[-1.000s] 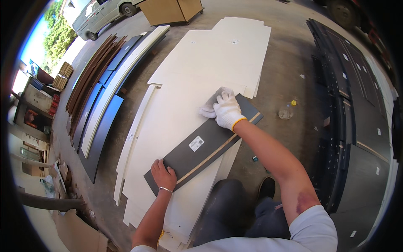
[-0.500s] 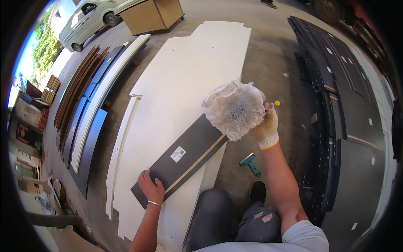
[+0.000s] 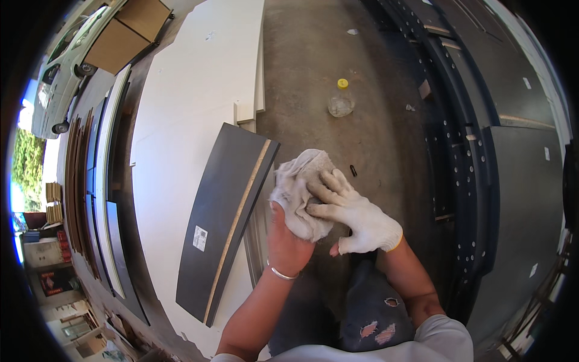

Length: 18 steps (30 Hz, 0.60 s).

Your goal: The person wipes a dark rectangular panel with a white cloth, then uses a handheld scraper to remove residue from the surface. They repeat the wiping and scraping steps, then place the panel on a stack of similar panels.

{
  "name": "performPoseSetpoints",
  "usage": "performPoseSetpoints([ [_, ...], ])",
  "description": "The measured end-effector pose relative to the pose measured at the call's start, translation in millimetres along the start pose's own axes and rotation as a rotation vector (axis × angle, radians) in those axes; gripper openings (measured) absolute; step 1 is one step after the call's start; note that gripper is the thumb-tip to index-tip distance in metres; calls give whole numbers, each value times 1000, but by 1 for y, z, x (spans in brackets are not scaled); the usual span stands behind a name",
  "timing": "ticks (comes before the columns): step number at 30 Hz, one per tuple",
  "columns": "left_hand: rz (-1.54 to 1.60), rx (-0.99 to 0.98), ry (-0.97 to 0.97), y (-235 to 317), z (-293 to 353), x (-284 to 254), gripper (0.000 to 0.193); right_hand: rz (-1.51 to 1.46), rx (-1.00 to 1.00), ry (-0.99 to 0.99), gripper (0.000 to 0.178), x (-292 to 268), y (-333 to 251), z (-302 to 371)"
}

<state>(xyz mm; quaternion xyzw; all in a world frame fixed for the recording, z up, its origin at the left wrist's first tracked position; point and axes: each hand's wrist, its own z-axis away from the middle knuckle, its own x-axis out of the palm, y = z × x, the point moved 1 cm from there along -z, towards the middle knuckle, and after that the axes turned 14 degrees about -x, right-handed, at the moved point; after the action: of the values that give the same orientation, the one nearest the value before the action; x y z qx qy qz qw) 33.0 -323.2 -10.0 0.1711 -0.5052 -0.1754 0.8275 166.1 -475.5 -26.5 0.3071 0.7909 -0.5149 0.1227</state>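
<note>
Two hands meet over a crumpled, off-white fluffy cloth (image 3: 301, 184), held up just right of a long dark grey board (image 3: 217, 205). The bare left hand (image 3: 289, 244), with a silver bracelet at the wrist, sits against the cloth's near side; its fingers are mostly hidden, so I cannot tell how they grip. The right hand (image 3: 362, 220), in a white knitted glove, lays its fingers across the cloth with the thumb apart; whether they clamp it, I cannot tell.

The board, bearing a white label (image 3: 200, 238) and a tan strip (image 3: 241, 220), rests at a slant on broad white panels (image 3: 181, 114). These lie low over a stained grey-brown floor (image 3: 313, 54). Beyond the hands stands a clear plastic bottle with a yellow cap (image 3: 341, 105). Dark panels (image 3: 518, 193) line the right; narrow brown boards (image 3: 78, 181) lie left. Far left are a tan wheeled box (image 3: 126, 36) and a pale van (image 3: 66, 66).
</note>
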Motion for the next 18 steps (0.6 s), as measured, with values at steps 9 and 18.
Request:
performPoseSetpoints([
  [9,91,-108,83,-29,-44,-54,62,-379,625,1104,34,16,13,75],
  [18,279,-70,1,-53,-62,-26,64,-1455,377,760,98,84,37,75],
])
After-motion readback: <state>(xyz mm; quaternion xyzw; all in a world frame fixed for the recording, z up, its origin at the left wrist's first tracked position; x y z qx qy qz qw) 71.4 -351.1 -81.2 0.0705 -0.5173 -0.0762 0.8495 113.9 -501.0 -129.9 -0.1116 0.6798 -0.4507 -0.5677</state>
